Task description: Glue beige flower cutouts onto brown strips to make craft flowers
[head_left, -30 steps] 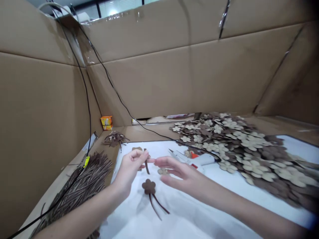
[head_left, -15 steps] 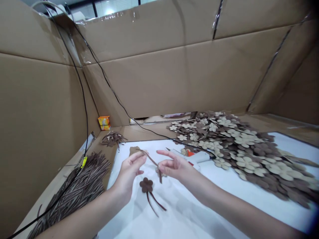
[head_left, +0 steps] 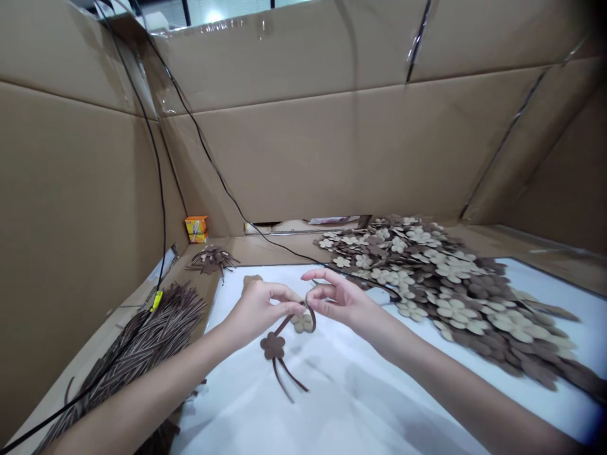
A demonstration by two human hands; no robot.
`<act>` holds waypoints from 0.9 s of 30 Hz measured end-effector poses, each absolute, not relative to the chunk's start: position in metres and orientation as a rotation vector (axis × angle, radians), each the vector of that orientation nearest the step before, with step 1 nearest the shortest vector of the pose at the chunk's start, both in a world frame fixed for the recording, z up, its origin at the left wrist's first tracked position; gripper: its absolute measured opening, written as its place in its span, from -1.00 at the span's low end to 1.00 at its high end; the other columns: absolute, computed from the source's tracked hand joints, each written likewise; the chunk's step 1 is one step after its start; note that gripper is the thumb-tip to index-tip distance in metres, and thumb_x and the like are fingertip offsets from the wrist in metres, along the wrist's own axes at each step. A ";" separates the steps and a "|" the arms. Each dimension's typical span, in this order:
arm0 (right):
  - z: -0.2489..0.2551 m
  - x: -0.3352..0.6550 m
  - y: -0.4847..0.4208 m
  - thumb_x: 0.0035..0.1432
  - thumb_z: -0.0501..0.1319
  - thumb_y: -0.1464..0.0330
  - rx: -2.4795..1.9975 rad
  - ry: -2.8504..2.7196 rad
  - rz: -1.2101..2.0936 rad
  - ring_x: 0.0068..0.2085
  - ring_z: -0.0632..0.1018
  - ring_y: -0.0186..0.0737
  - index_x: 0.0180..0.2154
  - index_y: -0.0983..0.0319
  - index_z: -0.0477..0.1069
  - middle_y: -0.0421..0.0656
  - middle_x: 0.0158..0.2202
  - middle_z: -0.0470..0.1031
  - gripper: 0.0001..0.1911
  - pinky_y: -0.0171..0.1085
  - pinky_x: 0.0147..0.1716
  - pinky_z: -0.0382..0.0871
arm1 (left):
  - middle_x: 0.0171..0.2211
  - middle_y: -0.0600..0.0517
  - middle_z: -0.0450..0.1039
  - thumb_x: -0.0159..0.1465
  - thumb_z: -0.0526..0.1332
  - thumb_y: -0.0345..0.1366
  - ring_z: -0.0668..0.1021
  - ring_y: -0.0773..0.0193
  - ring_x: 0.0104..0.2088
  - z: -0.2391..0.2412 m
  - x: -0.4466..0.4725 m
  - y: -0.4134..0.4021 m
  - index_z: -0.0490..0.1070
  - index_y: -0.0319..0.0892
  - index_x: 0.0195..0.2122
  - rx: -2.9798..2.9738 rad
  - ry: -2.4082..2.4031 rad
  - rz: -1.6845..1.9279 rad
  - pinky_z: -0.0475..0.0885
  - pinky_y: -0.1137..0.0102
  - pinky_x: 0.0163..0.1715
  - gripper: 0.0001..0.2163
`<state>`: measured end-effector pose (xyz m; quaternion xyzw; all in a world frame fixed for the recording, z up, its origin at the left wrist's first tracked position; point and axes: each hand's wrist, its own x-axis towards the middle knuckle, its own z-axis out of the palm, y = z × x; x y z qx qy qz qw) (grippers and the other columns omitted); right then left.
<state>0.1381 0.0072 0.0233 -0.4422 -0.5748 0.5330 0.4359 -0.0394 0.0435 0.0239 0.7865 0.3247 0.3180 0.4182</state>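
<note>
Over the white sheet (head_left: pixel 360 404), the left hand (head_left: pixel 258 309) and right hand (head_left: pixel 341 300) pinch a brown strip (head_left: pixel 284 324) tight, fingers (head_left: pixel 289 297) together, near a brown flower (head_left: pixel 272 345).

Dark brown felt flower (head_left: pixel 272 345) with matching strips (head_left: pixel 280 378) is showing at 6 o'clock against a white sheet (head_left: pixel 341 404), just beside a beige flower (head_left: pixel 302 323). Cream and brown flowers (head_left: pixel 427 265) are forming a mottled heap at 3 o'clock. Brown-and-tan streaked strips (head_left: pixel 142 335) are lying at 8 o'clock, an orange-and-yellow box (head_left: pixel 196 229) is showing at 10 o'clock, and tan cardboard walls (head_left: pixel 303 164) are rising at 12 o'clock.
</note>
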 end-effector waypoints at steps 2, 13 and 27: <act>0.020 0.139 0.008 -0.04 0.29 0.17 -1.072 -1.443 1.324 -0.38 0.43 -0.32 -0.14 0.17 0.21 -0.27 -0.44 0.38 -0.55 -0.33 -0.34 0.27 | -0.48 0.02 0.54 0.07 0.26 -0.32 0.52 0.28 -0.40 0.021 -0.038 0.045 0.53 -0.22 -0.49 1.897 0.825 0.830 0.37 0.47 -0.33 -0.90; 0.003 0.137 0.017 -0.09 0.31 0.32 -1.121 -1.449 1.399 -0.43 0.49 -0.25 -0.17 0.22 0.25 -0.24 -0.50 0.45 -0.59 -0.26 -0.39 0.32 | -0.49 -0.06 0.53 -0.02 0.32 -0.13 0.53 0.25 -0.44 0.009 -0.038 0.042 0.52 -0.27 -0.48 1.394 0.902 0.855 0.41 0.37 -0.33 -0.74; -0.010 0.126 0.017 -0.20 0.36 0.35 -1.162 -1.296 1.553 -0.44 0.49 -0.34 -0.20 0.21 0.27 -0.32 -0.53 0.42 -0.53 -0.27 -0.31 0.35 | -0.49 -0.02 0.47 0.00 0.31 -0.14 0.45 0.37 -0.50 -0.002 -0.037 0.036 0.47 -0.29 -0.48 1.192 0.958 0.964 0.35 0.46 -0.44 -0.74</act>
